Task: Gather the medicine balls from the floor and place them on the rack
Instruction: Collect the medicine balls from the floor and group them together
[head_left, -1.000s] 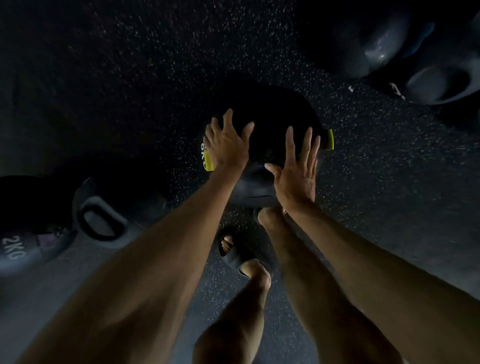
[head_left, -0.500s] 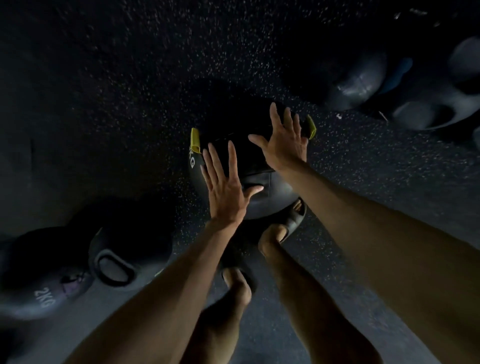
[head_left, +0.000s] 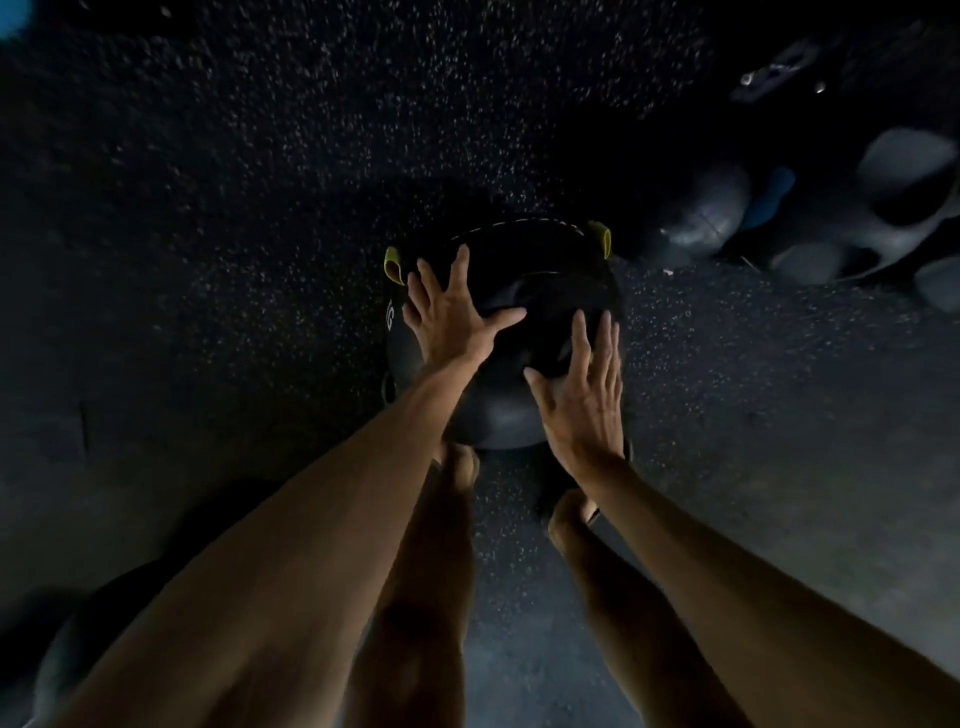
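Observation:
A black medicine ball (head_left: 519, 291) with yellow handle tabs lies on the dark speckled floor in front of my feet. My left hand (head_left: 452, 317) rests flat on its upper left side, fingers spread and straight. My right hand (head_left: 584, 400) presses against its lower right side, fingers straight and pointing away from me. Neither hand curls round the ball. The scene is dim, and the ball's underside is hidden.
More dark medicine balls (head_left: 696, 218) with cut-out handles lie in a group at the upper right (head_left: 904, 208). Another ball (head_left: 67, 649) shows at the bottom left behind my left forearm. My bare legs and sandalled feet (head_left: 571, 512) stand just behind the ball.
My hands have shifted along the ball: the left moved up to its upper left, the right came down to its lower right. The ball has turned and moved on across the floor.

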